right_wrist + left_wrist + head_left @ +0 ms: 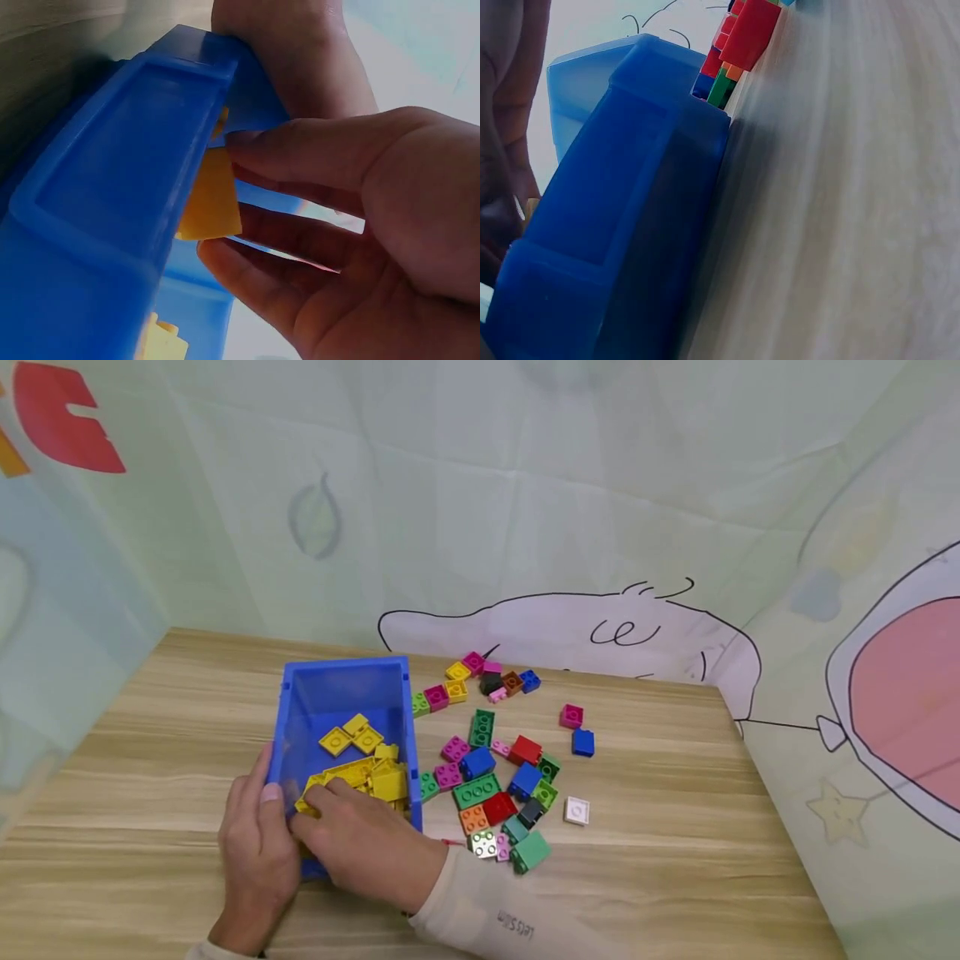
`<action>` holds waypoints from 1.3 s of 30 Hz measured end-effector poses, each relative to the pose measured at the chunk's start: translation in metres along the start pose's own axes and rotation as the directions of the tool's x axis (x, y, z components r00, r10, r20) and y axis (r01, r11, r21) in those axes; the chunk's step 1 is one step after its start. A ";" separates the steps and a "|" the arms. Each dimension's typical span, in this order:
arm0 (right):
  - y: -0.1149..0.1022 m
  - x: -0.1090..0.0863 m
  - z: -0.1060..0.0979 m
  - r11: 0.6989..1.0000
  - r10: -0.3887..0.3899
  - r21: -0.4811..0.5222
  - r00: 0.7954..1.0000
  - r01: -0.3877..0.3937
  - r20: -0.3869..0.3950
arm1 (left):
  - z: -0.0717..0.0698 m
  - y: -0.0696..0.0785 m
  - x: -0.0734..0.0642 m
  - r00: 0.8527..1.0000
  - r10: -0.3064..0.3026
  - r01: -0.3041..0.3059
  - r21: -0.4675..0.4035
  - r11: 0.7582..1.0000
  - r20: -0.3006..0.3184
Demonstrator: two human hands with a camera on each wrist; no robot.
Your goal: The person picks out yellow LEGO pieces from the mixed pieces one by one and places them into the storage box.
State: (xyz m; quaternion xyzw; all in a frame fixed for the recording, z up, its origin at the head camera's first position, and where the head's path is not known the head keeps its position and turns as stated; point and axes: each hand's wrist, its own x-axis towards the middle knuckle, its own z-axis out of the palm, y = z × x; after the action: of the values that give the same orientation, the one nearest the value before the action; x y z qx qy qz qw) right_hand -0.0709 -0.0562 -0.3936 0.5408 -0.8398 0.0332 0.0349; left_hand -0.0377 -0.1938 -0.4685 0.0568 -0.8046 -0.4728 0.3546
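A blue plastic bin (341,665) stands on the table, with several yellow toy bricks (388,782) inside, most of them heaped at its near end. My left hand (258,843) grips the bin's near left side, its thumb at the rim. Reaching over the near end, my right hand (371,843) has its fingers among the yellow bricks. In the right wrist view, the thumb and fingers of that hand pinch a yellow brick (213,196) just inside the bin wall (112,161). The left wrist view shows the bin's outer side (604,180) close to the tabletop.
Right of the bin, loose bricks of many colours lie scattered on the wooden table (675,843), among them a green brick (476,791) and a red brick (526,750). A white brick (577,811) lies apart at the right. A printed cloth backdrop (465,527) rises behind the table.
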 end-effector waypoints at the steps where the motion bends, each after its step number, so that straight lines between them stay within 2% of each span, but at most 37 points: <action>1: 0.000 -0.001 -0.002 1.000 0.001 0.003 1.000 -0.001 0.000 | 0.000 0.000 0.000 1.000 -0.002 0.002 0.001 1.000 -0.002; 4: 0.001 -0.006 -0.013 0.999 0.016 0.035 1.000 -0.016 -0.010 | -0.001 0.001 0.000 1.000 -0.004 0.004 -0.004 1.000 0.002; 6: 0.005 -0.013 -0.024 0.994 0.046 0.100 0.999 -0.043 -0.026 | 0.000 0.002 0.000 1.000 -0.011 0.011 0.005 1.000 0.009; 9: 0.017 -0.024 -0.043 0.980 0.089 0.186 0.987 -0.063 -0.134 | -0.001 0.003 0.000 0.999 -0.026 0.025 0.019 1.000 0.025; 11: 0.031 -0.032 -0.055 0.966 0.112 0.254 0.962 -0.047 -0.247 | -0.001 0.004 0.000 0.999 -0.041 0.040 0.028 0.999 0.033; 13: 0.048 -0.039 -0.064 0.958 0.143 0.285 0.928 -0.041 -0.345 | -0.001 0.005 0.000 0.997 -0.061 0.059 0.031 0.998 0.044; 16: 0.083 -0.046 -0.071 0.940 0.230 0.328 0.885 -0.094 -0.406 | -0.002 0.006 0.000 0.995 -0.084 0.082 0.038 0.996 0.055; 19: 0.119 -0.050 -0.070 0.911 0.355 0.334 0.872 -0.241 -0.338 | -0.002 0.006 0.000 0.994 -0.094 0.091 0.046 0.995 0.060; 22: 0.149 -0.048 -0.061 0.867 0.460 0.311 0.866 -0.390 -0.196 | -0.001 0.005 0.000 0.994 -0.093 0.090 0.046 0.995 0.060; 25: 0.171 -0.040 -0.048 0.823 0.523 0.291 0.851 -0.488 -0.050 | -0.001 0.005 0.000 0.995 -0.081 0.079 0.038 0.996 0.057; 29: 0.192 -0.028 -0.026 0.783 0.561 0.289 0.826 -0.551 0.053 | 0.000 0.004 0.000 0.996 -0.068 0.066 0.034 0.997 0.054; 33: 0.205 -0.020 -0.006 0.750 0.591 0.265 0.794 -0.605 0.141 | 0.000 0.004 -0.001 0.995 -0.081 0.079 0.041 0.996 0.061; 35: 0.208 -0.016 0.000 0.739 0.597 0.247 0.780 -0.626 0.188 | -0.001 0.005 -0.002 0.994 -0.086 0.083 0.046 0.995 0.064; 39: 0.208 -0.010 0.004 0.731 0.591 0.235 0.766 -0.641 0.252 | -0.002 0.005 -0.001 0.994 -0.085 0.082 0.047 0.996 0.063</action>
State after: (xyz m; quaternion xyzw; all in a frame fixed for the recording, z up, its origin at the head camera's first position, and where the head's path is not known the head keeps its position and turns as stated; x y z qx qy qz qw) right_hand -0.2565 0.0386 -0.4023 0.2303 -0.9557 0.1295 -0.1299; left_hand -0.0342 -0.1922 -0.4640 0.0829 -0.8230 -0.4707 0.3069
